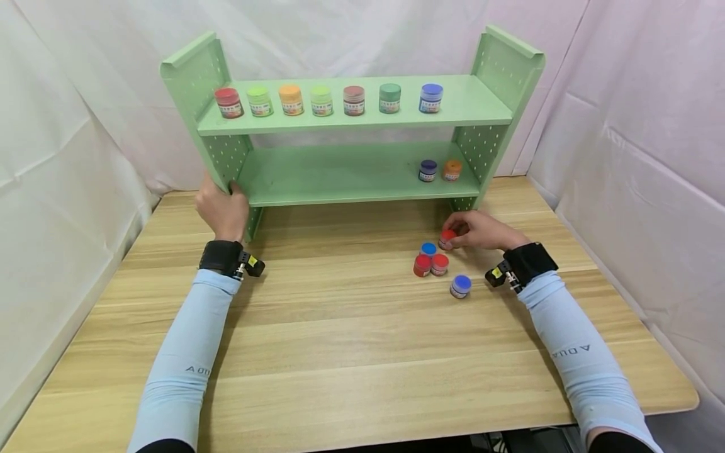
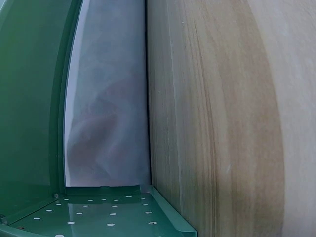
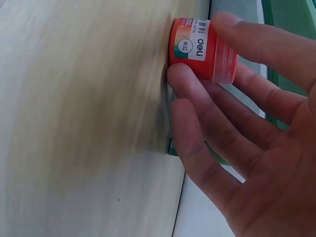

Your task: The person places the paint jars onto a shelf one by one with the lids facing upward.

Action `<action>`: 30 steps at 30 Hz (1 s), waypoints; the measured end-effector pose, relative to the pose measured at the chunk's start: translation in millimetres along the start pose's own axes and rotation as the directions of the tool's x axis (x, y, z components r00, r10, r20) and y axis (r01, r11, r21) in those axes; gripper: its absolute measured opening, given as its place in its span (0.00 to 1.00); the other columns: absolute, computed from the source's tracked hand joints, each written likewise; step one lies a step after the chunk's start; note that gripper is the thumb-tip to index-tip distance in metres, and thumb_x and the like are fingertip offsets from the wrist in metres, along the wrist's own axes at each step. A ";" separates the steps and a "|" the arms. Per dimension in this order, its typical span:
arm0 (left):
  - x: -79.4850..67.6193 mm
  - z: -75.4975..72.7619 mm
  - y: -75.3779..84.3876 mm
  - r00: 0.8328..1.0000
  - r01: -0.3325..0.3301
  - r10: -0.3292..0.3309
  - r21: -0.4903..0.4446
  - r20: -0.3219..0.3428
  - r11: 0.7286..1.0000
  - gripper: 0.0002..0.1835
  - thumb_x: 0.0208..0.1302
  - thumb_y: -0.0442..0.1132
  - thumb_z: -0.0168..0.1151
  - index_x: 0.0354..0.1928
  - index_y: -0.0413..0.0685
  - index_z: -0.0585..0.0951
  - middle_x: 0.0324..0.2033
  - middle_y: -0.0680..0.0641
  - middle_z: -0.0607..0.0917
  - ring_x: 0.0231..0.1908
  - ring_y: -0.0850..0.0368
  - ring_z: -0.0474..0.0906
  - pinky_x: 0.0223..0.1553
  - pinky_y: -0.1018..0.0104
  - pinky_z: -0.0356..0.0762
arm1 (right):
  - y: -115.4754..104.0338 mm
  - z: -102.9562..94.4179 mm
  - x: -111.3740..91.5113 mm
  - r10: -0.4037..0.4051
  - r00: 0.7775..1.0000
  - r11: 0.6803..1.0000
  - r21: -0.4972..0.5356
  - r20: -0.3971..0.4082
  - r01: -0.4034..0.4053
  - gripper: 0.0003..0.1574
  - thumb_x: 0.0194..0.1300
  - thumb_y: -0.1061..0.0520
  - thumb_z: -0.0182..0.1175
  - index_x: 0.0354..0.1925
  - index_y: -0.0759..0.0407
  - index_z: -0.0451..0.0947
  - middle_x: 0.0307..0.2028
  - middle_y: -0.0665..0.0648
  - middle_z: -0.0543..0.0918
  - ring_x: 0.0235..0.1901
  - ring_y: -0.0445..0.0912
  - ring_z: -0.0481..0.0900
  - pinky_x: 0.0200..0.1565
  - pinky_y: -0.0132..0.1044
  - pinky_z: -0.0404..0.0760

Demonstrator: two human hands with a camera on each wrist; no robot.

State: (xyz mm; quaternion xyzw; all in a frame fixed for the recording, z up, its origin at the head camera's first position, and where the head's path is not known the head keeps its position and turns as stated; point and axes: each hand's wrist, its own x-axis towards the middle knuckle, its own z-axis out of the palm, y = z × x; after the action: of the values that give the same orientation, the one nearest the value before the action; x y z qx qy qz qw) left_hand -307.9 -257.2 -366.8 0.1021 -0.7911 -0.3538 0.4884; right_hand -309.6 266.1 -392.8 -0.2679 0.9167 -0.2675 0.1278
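Note:
My right hand (image 1: 481, 229) pinches a red paint jar (image 3: 195, 47) between thumb and fingers, low over the wooden table; the jar's label faces the right wrist camera. Just in front stand a bright blue-lidded jar (image 1: 428, 250) and two red jars (image 1: 421, 265), close together. A darker blue jar (image 1: 461, 286) stands apart, nearer to me. At the far left my left hand (image 1: 223, 211) grips the side panel of a green metal shelf (image 1: 351, 167), thumb on its inner face. That hand is out of sight in the left wrist view, where the perforated panel (image 2: 98, 215) shows.
Several paint jars line the upper shelf board, from a red one (image 1: 229, 103) to a blue one (image 1: 431, 98). On the lower board's right stand a dark blue jar (image 1: 427, 170) and an orange jar (image 1: 452, 170). White cloth (image 1: 73, 126) hangs behind the table (image 1: 340, 352).

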 end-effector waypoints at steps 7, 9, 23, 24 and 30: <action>0.5 -1.3 0.1 1.000 0.000 0.000 -0.001 -0.006 1.000 0.21 0.53 0.27 0.52 0.49 0.46 0.81 0.47 0.45 0.87 0.51 0.52 0.83 0.55 0.56 0.76 | -6.0 -2.6 -0.4 -0.039 0.999 0.999 -0.030 -0.016 0.038 0.18 0.59 0.55 0.66 0.48 0.58 0.79 0.42 0.56 0.83 0.38 0.47 0.77 0.41 0.36 0.76; 0.6 -1.2 0.4 1.000 -0.003 0.003 -0.001 -0.004 1.000 0.21 0.53 0.27 0.52 0.49 0.46 0.81 0.47 0.45 0.87 0.51 0.51 0.83 0.55 0.56 0.76 | -10.9 -4.4 -2.3 -0.052 0.998 0.998 -0.029 -0.021 0.051 0.18 0.60 0.56 0.66 0.48 0.58 0.79 0.42 0.56 0.83 0.38 0.47 0.77 0.41 0.36 0.76; 1.0 -2.5 2.4 1.000 -0.018 0.018 -0.002 0.001 1.000 0.21 0.53 0.27 0.52 0.50 0.46 0.81 0.47 0.45 0.87 0.51 0.51 0.83 0.55 0.56 0.77 | -51.1 -15.3 -12.6 -0.112 0.991 0.993 -0.033 -0.073 0.110 0.18 0.60 0.54 0.67 0.49 0.51 0.78 0.37 0.49 0.83 0.36 0.43 0.77 0.41 0.35 0.77; 0.8 -2.9 2.3 1.000 -0.015 0.015 -0.001 0.000 1.000 0.21 0.53 0.27 0.52 0.50 0.46 0.81 0.47 0.45 0.87 0.51 0.51 0.83 0.55 0.56 0.77 | -54.3 -15.9 -13.0 -0.118 0.990 0.993 -0.032 -0.079 0.115 0.18 0.59 0.54 0.67 0.49 0.51 0.78 0.37 0.48 0.83 0.35 0.44 0.77 0.40 0.35 0.77; -0.5 -2.3 2.6 1.000 -0.018 0.018 0.004 -0.003 1.000 0.20 0.53 0.27 0.53 0.48 0.45 0.81 0.46 0.44 0.87 0.49 0.50 0.83 0.53 0.54 0.77 | -71.7 -22.0 -19.6 -0.146 0.979 0.989 -0.046 -0.141 0.140 0.18 0.59 0.55 0.67 0.48 0.49 0.78 0.34 0.48 0.81 0.33 0.44 0.76 0.37 0.33 0.76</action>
State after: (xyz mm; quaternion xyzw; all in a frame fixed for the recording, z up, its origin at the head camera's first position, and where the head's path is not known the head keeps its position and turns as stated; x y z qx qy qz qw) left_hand -305.2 -256.1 -364.9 0.0966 -0.7919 -0.3479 0.4925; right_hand -271.5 235.2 -332.8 -0.3153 0.9065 -0.2782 0.0371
